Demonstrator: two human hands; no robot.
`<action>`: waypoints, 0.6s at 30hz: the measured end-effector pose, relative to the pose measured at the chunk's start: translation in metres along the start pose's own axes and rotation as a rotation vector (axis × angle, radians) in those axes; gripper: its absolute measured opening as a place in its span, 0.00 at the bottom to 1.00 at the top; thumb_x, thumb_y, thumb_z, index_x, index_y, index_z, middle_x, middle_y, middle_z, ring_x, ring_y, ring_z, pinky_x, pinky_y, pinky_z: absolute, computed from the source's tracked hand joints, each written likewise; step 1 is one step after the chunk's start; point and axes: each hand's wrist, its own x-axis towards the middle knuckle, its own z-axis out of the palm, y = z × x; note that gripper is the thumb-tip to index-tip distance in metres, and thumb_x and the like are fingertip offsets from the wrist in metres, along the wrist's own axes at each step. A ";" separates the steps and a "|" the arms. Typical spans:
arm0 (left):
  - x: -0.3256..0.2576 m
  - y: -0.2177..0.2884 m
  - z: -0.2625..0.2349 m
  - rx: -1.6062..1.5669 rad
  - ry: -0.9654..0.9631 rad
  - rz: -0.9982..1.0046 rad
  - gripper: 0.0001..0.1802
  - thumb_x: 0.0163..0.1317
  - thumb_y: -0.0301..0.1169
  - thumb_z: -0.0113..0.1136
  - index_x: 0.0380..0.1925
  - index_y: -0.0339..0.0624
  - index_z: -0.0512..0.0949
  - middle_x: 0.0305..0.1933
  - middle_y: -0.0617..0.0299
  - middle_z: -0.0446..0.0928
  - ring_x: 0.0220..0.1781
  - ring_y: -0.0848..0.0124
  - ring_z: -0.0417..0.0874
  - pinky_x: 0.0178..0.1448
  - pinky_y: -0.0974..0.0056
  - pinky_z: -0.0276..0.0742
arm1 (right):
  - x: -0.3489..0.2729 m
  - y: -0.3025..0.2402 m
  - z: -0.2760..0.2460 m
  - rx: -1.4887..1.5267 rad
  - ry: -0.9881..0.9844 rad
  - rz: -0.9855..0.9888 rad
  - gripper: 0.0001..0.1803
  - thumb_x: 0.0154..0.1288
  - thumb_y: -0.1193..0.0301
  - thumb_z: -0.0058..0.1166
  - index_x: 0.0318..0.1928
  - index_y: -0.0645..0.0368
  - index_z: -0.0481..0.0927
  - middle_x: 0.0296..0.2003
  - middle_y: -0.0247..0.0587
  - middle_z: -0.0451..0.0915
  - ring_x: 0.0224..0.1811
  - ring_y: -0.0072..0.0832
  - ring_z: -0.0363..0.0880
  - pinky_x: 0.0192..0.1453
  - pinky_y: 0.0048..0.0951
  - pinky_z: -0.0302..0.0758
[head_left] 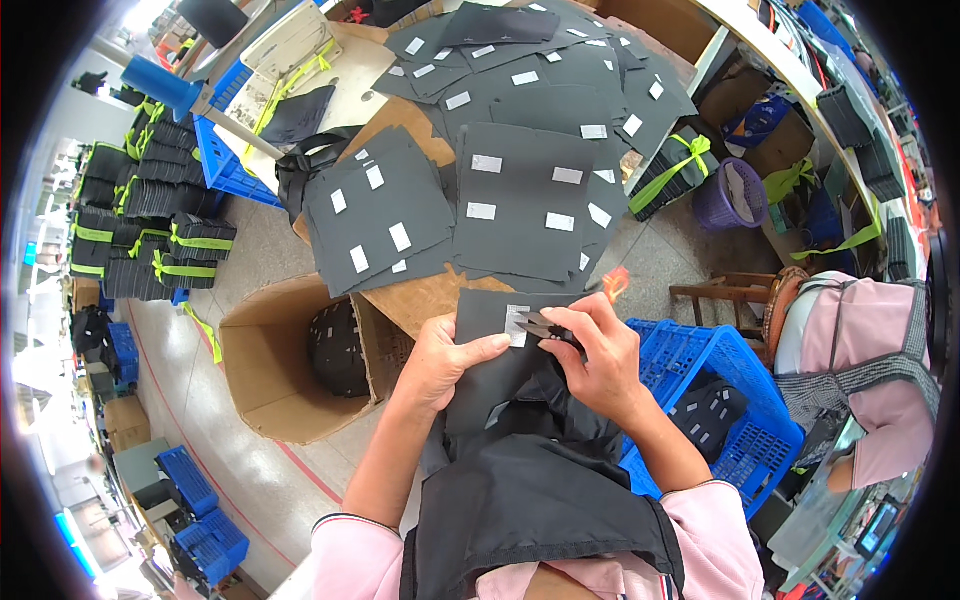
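Note:
My left hand (440,360) presses flat on a black fabric piece (490,370) that lies at the near edge of the brown table (420,300), thumb beside its white label (517,325). My right hand (598,355) holds small black thread snips (545,328) with the tips at that label. More black fabric hangs over my lap (530,490). Several black fabric pieces with white labels (520,190) are spread over the table beyond my hands.
An open cardboard box (285,365) with a dark piece inside stands at my left. A blue crate (720,400) holding labelled pieces is at my right. Bundles tied with green straps (150,240) are stacked far left. Another person in pink (870,380) sits at the right.

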 end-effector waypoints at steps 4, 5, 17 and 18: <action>-0.001 0.001 -0.005 0.013 -0.002 -0.051 0.12 0.50 0.24 0.66 0.36 0.35 0.80 0.33 0.61 0.81 0.33 0.75 0.80 0.40 0.70 0.77 | 0.005 0.001 0.006 -0.057 0.028 -0.023 0.15 0.46 0.75 0.64 0.38 0.57 0.78 0.27 0.37 0.72 0.23 0.32 0.73 0.25 0.29 0.69; -0.002 0.002 -0.005 0.015 0.014 -0.043 0.11 0.50 0.25 0.66 0.35 0.35 0.80 0.33 0.61 0.81 0.32 0.75 0.80 0.39 0.70 0.76 | 0.005 0.001 0.006 -0.056 0.027 -0.025 0.15 0.46 0.75 0.64 0.38 0.57 0.78 0.27 0.37 0.72 0.23 0.32 0.73 0.25 0.29 0.69; 0.001 -0.011 -0.013 0.238 0.013 0.072 0.13 0.56 0.26 0.61 0.42 0.37 0.76 0.35 0.65 0.77 0.37 0.77 0.76 0.44 0.72 0.71 | 0.028 0.046 -0.008 0.566 -0.300 0.398 0.11 0.52 0.76 0.60 0.36 0.61 0.75 0.24 0.28 0.64 0.25 0.18 0.60 0.29 0.21 0.61; 0.003 -0.012 -0.012 0.306 0.032 0.123 0.15 0.57 0.26 0.60 0.45 0.38 0.75 0.37 0.65 0.76 0.40 0.78 0.74 0.47 0.72 0.69 | 0.029 0.051 -0.005 0.632 -0.465 0.441 0.09 0.53 0.75 0.59 0.35 0.60 0.75 0.23 0.26 0.63 0.25 0.15 0.59 0.29 0.20 0.59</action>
